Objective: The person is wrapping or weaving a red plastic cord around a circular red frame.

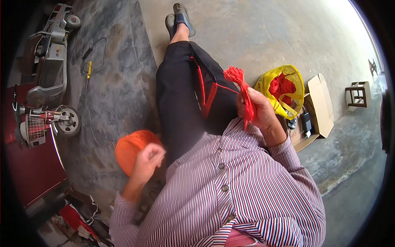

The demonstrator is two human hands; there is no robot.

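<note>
My right hand (pixel 260 108) is closed around the middle of a bundle of red cord (pixel 239 80), held above my right thigh. The bundle's looped end sticks up past my thumb, and loose strands hang below my fingers. Over my dark trousers lie red straps (pixel 210 99) with a thin dark cord beside them. A red line runs from them toward the bundle. To the left, my left hand (pixel 149 159) is a little blurred, with fingers curled in a pinch; whatever they hold cannot be made out. It is in front of a round orange object (pixel 133 147) beside my left thigh.
On my right stand a yellow bag (pixel 267 80) holding red cord and an open cardboard box (pixel 323 105) with small dark items. A small wooden stool (pixel 358 94) is farther right. A yellow-handled tool (pixel 89 71), a cable and a scooter (pixel 53 94) are on the left.
</note>
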